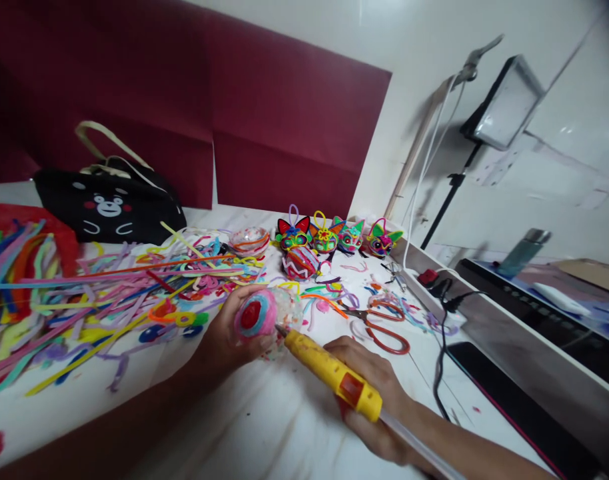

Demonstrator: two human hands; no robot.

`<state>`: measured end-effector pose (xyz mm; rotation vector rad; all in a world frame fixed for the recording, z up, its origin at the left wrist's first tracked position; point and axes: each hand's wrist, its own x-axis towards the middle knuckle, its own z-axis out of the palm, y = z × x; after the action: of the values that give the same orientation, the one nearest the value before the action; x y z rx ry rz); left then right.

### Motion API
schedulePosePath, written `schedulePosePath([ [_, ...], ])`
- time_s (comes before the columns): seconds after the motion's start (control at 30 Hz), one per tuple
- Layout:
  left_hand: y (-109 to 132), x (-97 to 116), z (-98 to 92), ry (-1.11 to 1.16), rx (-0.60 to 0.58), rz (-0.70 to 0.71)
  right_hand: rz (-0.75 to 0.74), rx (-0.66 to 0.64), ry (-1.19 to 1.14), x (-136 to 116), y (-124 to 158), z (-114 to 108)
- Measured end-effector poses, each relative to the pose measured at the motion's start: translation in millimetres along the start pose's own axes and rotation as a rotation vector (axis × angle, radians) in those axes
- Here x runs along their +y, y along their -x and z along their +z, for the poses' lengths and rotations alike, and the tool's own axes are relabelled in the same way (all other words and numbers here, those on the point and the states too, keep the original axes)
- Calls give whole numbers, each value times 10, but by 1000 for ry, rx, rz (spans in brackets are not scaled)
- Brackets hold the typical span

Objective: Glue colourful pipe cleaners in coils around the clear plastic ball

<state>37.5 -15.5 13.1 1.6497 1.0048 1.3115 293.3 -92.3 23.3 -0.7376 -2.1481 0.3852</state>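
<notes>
My left hand is closed around a rounded ball covered in rings of pink, blue and red fuzzy pipe cleaner. In my right hand is a yellow glue gun, with a clear glue stick coming out of its back end. The nozzle points at the ball's right side, at or very near the pink ring; whether it touches I cannot tell. Behind the ball shows a clear, speckled rounded surface. Orange-handled scissors lie open just beyond my right hand.
Colourful pipe cleaners are heaped across the left side. Several finished animal-face ornaments stand at the back, near a clear bowl. A black bag leans on the wall. A black cable and a phone-like dark slab lie right.
</notes>
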Motion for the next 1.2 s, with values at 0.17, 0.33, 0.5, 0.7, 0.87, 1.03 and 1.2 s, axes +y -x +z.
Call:
schedulePosePath([
  [0.17, -12, -43, 17, 49, 10, -6, 24, -1, -40, -54, -66, -42],
  [0.33, -16, -50, 22, 55, 32, -14, 31, 0, -27, -72, -89, -52],
  [0.5, -15, -47, 0, 28, -3, -17, 47, -11, -25, -42, -70, -34],
  [0.7, -20, -26, 18, 1, 59, -18, 29, -11, -15, -24, -84, -44],
  [0.87, -24, -6, 27, 7, 65, -13, 31, -6, -19, -27, -94, -54],
  [1.03, -24, 6, 22, 5, 71, -4, 41, -22, -33, -39, -91, -46],
  [1.2, -12, 28, 27, 5, 53, -7, 42, -28, -57, -34, -94, -43],
])
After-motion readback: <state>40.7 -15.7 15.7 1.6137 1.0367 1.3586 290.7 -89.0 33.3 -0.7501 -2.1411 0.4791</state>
